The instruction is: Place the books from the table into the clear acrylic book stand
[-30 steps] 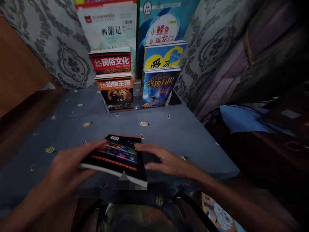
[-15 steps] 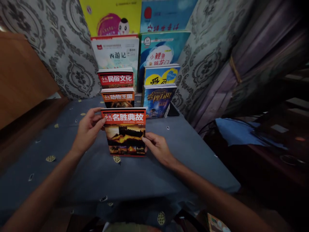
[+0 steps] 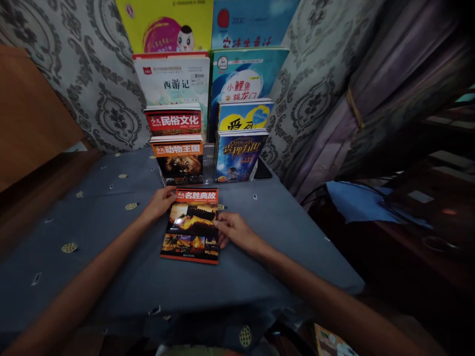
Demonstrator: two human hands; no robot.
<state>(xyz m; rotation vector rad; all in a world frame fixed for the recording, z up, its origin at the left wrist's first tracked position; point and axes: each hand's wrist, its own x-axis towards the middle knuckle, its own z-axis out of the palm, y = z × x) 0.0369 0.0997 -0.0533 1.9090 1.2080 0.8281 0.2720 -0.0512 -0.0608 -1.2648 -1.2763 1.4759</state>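
Observation:
Between my hands is a book [image 3: 191, 225] with an orange-red title band and a picture of a wall on its cover. It leans back toward the tabletop, its cover facing up at me. My left hand [image 3: 162, 201] grips its upper left corner, fingers behind and partly hidden. On the right edge, my right hand [image 3: 235, 230] pinches the book with the thumb on the cover. Just behind it stands an orange-banded book with a lion [image 3: 180, 165]. A dark blue book [image 3: 239, 157] stands upright to the right of that one.
Taller books stand in rows behind: a red-banded book [image 3: 173, 122], a white book [image 3: 174, 81], a teal book [image 3: 247, 74] and a yellow-green book [image 3: 163, 24]. Patterned curtains [image 3: 115, 94] hang behind the cloth-covered table [image 3: 274, 257]. A dark flat object [image 3: 263, 169] lies beside the blue book.
The book in my hands has tilted back from near upright and come lower, with both hands moving down. More of the lion book behind it now shows. The view has shifted slightly.

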